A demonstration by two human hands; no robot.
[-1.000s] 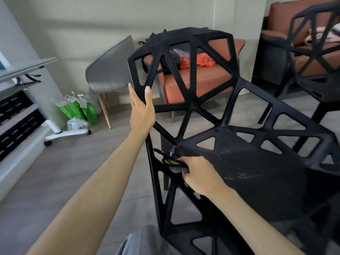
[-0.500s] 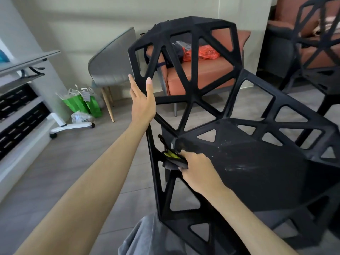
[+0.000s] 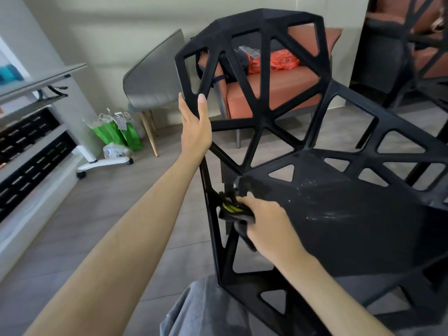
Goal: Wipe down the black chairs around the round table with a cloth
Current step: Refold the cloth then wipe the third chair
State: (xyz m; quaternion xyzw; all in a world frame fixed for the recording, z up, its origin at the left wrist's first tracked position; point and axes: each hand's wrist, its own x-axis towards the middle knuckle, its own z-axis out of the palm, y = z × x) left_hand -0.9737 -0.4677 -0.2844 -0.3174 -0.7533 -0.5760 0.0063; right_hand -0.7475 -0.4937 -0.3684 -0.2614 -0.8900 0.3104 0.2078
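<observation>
Black chair (image 3: 254, 132) stands on the grey floor directly in front of the person, angled so its open lattice back faces left and its seat runs off to the right. Left hand (image 3: 195, 132) steadies the back's left edge, fingers (image 3: 202, 103) straight along the strut, thumb hidden behind it. Right hand (image 3: 264, 221) grips a bunched dark cloth (image 3: 234, 210) (yellow-green marking showing) against the frame where seat meets the left side strut. Step in hand, as judged: wiping that junction. The next move likely calls for carrying the cloth along the remaining struts and over the seat. Chair's surface is matte black, angular, with pale smears on the seat. A second black chair (image 3: 426, 44) stands at upper right, apparently unattended.
</observation>
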